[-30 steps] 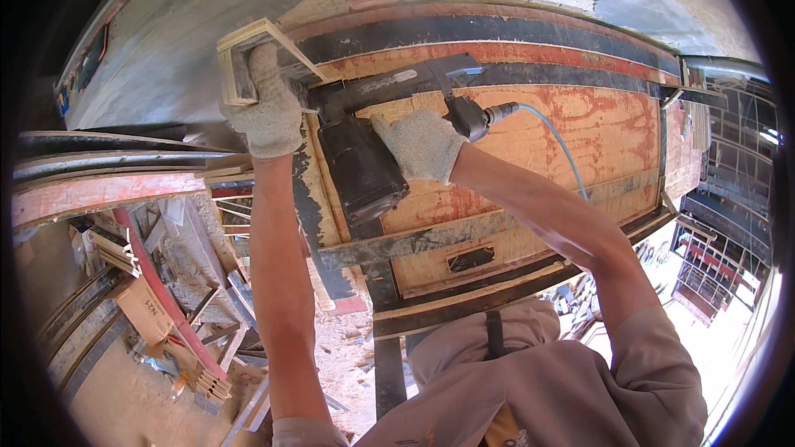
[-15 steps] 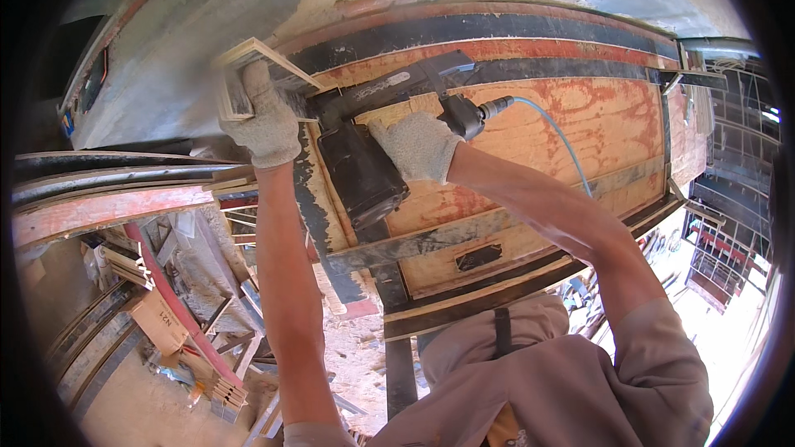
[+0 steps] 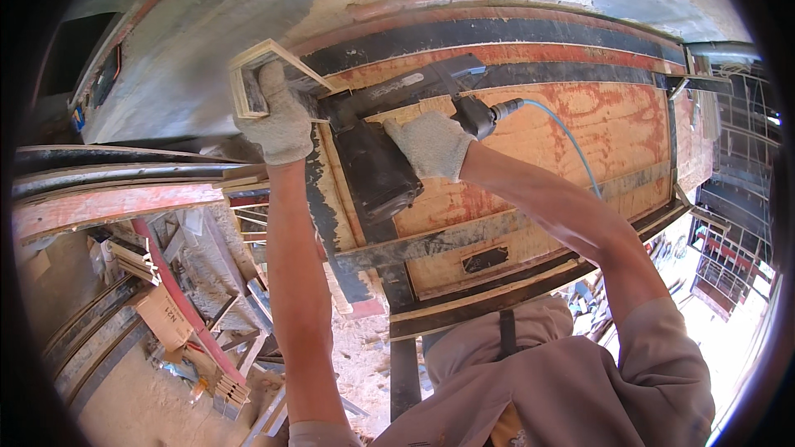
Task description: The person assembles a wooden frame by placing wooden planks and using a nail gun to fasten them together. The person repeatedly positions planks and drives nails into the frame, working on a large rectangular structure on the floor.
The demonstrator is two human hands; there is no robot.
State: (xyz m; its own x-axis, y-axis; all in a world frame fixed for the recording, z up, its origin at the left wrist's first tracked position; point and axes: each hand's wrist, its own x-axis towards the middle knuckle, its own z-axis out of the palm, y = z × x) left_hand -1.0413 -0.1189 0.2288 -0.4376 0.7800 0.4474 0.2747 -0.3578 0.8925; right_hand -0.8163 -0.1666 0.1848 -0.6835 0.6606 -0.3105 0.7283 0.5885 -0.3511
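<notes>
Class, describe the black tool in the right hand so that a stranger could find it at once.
Start with the broad wooden panel, striped dark and red, across the middle of the view. Over its left part, the gloved right hand grips the black tool, a bulky body with a long bar. Unlike the wood around it, it trails a thin blue hose.

The pneumatic nailer [image 3: 378,164] is right of the wooden frame [image 3: 251,93], over the plywood panel [image 3: 546,141]. A carton [image 3: 164,319] lies farther left.

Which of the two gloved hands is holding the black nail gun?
The right hand: it grips the black nail gun with the blue air hose, while the left hand holds the three-sided wooden piece.
</notes>
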